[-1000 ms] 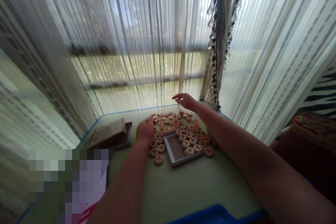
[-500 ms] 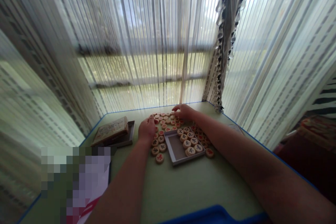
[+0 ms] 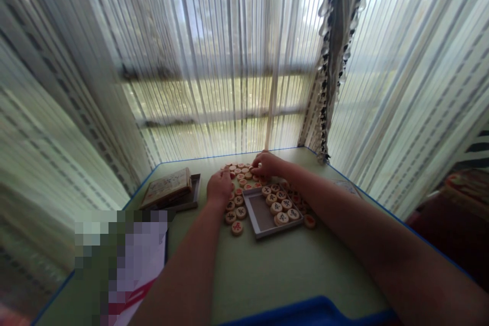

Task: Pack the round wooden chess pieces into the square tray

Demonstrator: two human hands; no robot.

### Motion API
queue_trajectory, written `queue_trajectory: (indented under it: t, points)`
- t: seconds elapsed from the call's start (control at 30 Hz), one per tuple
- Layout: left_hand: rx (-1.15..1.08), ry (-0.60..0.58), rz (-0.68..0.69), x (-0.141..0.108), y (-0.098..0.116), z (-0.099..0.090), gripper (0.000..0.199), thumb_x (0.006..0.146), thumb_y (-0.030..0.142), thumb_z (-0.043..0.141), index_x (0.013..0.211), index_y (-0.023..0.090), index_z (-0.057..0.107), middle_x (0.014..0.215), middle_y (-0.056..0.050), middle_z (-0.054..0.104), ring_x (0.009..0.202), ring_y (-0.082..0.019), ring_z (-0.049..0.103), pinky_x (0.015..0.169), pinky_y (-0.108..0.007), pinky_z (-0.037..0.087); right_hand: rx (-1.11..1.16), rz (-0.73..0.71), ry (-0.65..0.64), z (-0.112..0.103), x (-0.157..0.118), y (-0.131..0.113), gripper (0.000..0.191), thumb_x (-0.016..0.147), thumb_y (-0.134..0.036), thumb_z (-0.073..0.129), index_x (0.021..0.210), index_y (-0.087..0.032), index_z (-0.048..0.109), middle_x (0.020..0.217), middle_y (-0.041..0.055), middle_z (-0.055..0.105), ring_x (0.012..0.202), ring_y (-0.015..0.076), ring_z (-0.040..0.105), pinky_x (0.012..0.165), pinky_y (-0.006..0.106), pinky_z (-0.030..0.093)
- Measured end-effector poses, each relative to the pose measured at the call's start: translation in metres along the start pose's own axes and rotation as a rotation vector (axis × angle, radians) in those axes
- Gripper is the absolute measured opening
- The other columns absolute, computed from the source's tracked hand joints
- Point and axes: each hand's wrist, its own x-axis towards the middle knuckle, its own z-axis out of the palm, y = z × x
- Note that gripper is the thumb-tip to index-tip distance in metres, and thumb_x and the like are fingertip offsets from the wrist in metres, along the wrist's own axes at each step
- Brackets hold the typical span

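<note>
Round wooden Chinese chess pieces point(image 3: 240, 212) with red or black characters lie in a spread on the table. My left hand point(image 3: 220, 187) rests at the left edge of the spread, cupped with its fingers bent loosely against the pieces; some fingers are hidden. At the far side, my right hand point(image 3: 268, 164) has its fingers bent down and closed around a pale piece, which is partly hidden. Nearer to me stands a shallow grey box tray point(image 3: 263, 221). Black-lettered pieces point(image 3: 286, 205) are set in rows in its right part, while its left part shows bare bottom.
To the left, a patterned box lid point(image 3: 166, 187) leans on another shallow tray point(image 3: 194, 196). A white and red sheet point(image 3: 139, 265) lies at the near left, partly pixelated. A blue object point(image 3: 305, 310) is at the front edge. Sheer curtains point(image 3: 214, 61) hang behind the table.
My right hand's fingers have lowered and closed onto a piece at the far side. My left hand has shifted slightly right, against the spread. The whole view has moved a little.
</note>
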Motion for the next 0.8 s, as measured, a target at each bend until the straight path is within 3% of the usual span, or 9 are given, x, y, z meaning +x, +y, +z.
queue_trajectory:
  t: [0.3, 0.4, 0.5, 0.63, 0.8]
  points:
    - [0.006, 0.003, 0.008, -0.001, 0.001, -0.001, 0.043, 0.081, 0.043, 0.03, 0.072, 0.016, 0.062, 0.055, -0.004, 0.06, 0.051, -0.014, 0.056, 0.047, -0.023, 0.037, -0.041, 0.003, 0.034, 0.002, -0.001, -0.01, 0.028, 0.077, -0.034, 0.048, 0.081, -0.018, 0.071, 0.084, 0.0074, 0.063, 0.085, 0.0184, 0.051, 0.081, 0.029, 0.033]
    - [0.008, -0.002, 0.011, -0.001, 0.001, -0.001, 0.043, 0.081, 0.043, 0.03, 0.073, 0.016, 0.062, 0.057, -0.004, 0.061, 0.053, -0.014, 0.056, 0.048, -0.023, 0.038, 0.019, 0.037, 0.059, 0.0, 0.0, -0.01, 0.025, 0.074, -0.029, 0.052, 0.089, -0.018, 0.069, 0.089, 0.0072, 0.062, 0.087, 0.0176, 0.051, 0.082, 0.028, 0.033]
    - [0.022, -0.003, 0.008, -0.002, 0.001, -0.001, 0.043, 0.081, 0.044, 0.03, 0.075, 0.016, 0.063, 0.059, -0.005, 0.062, 0.054, -0.014, 0.057, 0.05, -0.023, 0.038, 0.101, 0.052, 0.037, -0.003, 0.0, -0.009, 0.024, 0.071, -0.034, 0.058, 0.084, -0.018, 0.069, 0.089, 0.0064, 0.062, 0.089, 0.0183, 0.05, 0.081, 0.027, 0.035]
    - [0.031, -0.009, 0.022, -0.002, 0.001, -0.001, 0.042, 0.08, 0.044, 0.032, 0.073, 0.016, 0.063, 0.057, -0.004, 0.061, 0.052, -0.013, 0.056, 0.049, -0.023, 0.038, 0.164, -0.022, -0.047, -0.004, -0.001, -0.01, 0.027, 0.061, -0.044, 0.066, 0.076, -0.022, 0.07, 0.086, 0.004, 0.061, 0.094, 0.0207, 0.046, 0.08, 0.029, 0.035]
    - [0.007, -0.002, 0.029, -0.001, -0.001, 0.0, 0.041, 0.08, 0.043, 0.033, 0.072, 0.016, 0.063, 0.056, -0.004, 0.06, 0.051, -0.013, 0.055, 0.047, -0.022, 0.036, 0.122, -0.082, -0.059, -0.004, -0.002, -0.013, 0.026, 0.057, -0.042, 0.069, 0.076, -0.024, 0.069, 0.084, 0.0031, 0.061, 0.09, 0.0197, 0.045, 0.08, 0.029, 0.034]
